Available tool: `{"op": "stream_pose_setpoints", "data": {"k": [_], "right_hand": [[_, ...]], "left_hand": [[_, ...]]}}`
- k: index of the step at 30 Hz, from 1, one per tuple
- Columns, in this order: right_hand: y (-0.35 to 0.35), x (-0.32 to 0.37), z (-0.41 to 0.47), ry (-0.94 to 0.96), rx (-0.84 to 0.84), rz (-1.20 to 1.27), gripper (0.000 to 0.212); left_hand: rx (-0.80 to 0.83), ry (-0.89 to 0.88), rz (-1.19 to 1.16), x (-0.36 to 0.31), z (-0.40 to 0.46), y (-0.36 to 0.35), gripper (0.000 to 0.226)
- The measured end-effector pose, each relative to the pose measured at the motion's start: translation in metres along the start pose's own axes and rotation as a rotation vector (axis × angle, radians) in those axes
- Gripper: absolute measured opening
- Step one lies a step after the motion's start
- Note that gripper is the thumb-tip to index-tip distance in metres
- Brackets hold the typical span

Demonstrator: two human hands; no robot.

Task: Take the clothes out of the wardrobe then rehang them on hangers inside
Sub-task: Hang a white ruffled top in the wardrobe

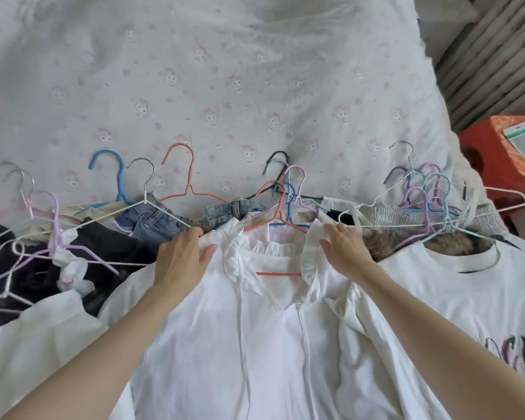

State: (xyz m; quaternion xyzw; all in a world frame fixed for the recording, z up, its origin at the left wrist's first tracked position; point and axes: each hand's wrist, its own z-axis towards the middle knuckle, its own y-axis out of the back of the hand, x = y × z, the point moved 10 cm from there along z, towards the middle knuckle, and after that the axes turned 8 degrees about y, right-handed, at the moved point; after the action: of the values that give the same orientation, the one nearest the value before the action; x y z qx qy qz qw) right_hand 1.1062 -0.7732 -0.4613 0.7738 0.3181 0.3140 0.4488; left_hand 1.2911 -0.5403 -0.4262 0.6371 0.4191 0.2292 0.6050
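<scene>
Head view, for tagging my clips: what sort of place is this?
Probably a bedroom: a bed with a pale cartoon-print sheet, clothes on coloured wire hangers, and a red plastic stool beside it.

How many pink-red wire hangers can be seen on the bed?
2. One pink-red hanger lies bare, left of centre; a second one sits inside the white blouse. Others may be hidden under clothes.

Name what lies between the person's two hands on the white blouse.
In the head view, the blouse's ruffled collar opening and a salmon hanger's bar lie between left hand and right hand.
</scene>
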Motion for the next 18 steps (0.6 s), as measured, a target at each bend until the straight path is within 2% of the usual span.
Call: {"op": "stream_pose_setpoints", "data": {"k": [3,6,8,11,14,18], "right_hand": [[0.002,0.006,-0.006,0.052,-0.053,0.042,0.037],[0.004,0.011,-0.02,0.127,-0.041,0.015,0.05],[0.011,0.014,-0.031,0.159,-0.07,0.037,0.053],[0.033,0.018,-0.048,0.183,-0.188,0.215,0.039],[0.063,0.022,-0.072,0.157,-0.274,0.315,0.02],[0.117,0.043,-0.132,0.296,-0.469,0.431,0.021]], "left_hand": [[-0.038,-0.051,-0.077,0.0,-0.007,0.01,0.024],[-0.123,-0.085,-0.213,0.003,-0.02,0.036,0.024],[-0.176,-0.117,-0.29,0.004,-0.029,0.056,0.033],[-0.23,-0.122,-0.372,0.004,-0.045,0.086,0.042],[-0.287,-0.09,-0.422,0.006,-0.067,0.116,0.038],[-0.311,-0.066,-0.446,0.012,-0.095,0.155,0.027]]}}
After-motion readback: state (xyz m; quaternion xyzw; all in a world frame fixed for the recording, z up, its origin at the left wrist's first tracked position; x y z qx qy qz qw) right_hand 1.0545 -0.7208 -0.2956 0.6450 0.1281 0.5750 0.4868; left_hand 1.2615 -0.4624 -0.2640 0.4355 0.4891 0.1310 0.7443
